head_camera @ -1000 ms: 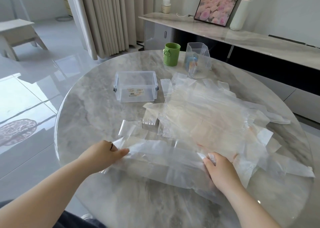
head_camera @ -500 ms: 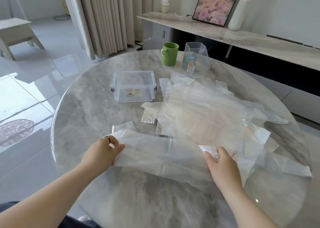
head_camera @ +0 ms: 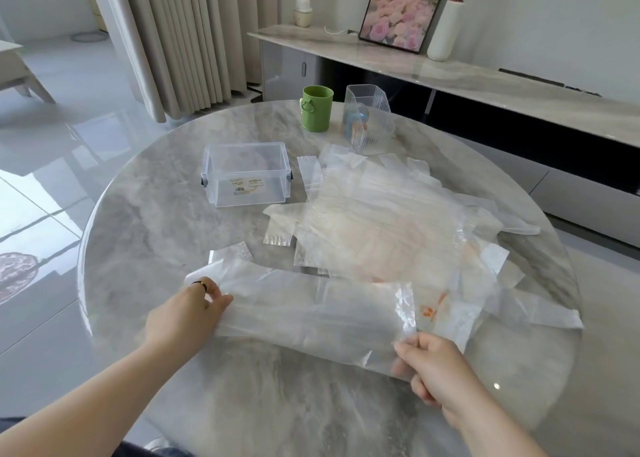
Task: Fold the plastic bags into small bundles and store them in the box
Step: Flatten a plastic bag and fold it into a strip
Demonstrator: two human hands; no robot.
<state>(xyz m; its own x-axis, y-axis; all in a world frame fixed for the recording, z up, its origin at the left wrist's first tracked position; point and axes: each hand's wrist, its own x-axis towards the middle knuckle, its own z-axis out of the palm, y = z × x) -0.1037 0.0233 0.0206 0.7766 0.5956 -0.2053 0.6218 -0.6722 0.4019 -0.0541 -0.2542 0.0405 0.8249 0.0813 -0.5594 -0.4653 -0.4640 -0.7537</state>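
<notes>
The label on the box (head_camera: pixel 242 188) is too small to read. The ribbed holder (head_camera: pixel 367 134) blurs its contents. The bag (head_camera: pixel 311 318) veils the fingertips of the right hand (head_camera: pixel 440 370).

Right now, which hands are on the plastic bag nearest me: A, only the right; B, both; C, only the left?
B: the left hand grips the left end of the bag, and the right hand pinches its right edge.
</notes>
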